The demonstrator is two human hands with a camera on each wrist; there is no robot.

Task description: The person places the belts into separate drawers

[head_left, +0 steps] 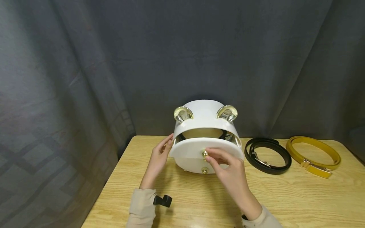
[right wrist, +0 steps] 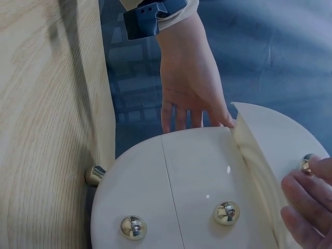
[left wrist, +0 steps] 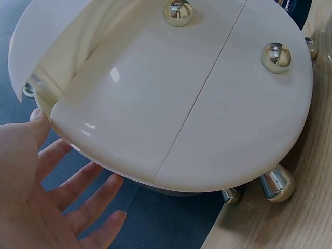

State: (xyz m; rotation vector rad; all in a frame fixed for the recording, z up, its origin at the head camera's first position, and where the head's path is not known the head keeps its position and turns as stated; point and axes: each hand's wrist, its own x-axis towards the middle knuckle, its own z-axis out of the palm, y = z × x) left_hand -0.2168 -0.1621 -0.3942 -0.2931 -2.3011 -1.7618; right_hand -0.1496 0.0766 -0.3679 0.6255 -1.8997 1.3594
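A white rounded drawer box (head_left: 203, 110) with two gold ears and small gold feet stands on the table. Its top drawer (head_left: 188, 145) is part-way out, and something black shows inside. My right hand (head_left: 231, 171) pinches that drawer's round gold knob (right wrist: 306, 164) between thumb and fingers. Below it, the lower drawer fronts (left wrist: 140, 104) sit flush, each with a gold knob (left wrist: 276, 57). My left hand (head_left: 158, 158) rests against the box's left side, fingers extended and spread along the edge, thumb (left wrist: 39, 122) near the top drawer's corner.
A coiled black belt (head_left: 275, 171) with a metal buckle lies right of the box. Beyond it is a coiled yellow-brown belt (head_left: 313, 142). The wooden table (head_left: 176, 190) ends at a dark grey curtain (head_left: 171, 63) behind and on the left.
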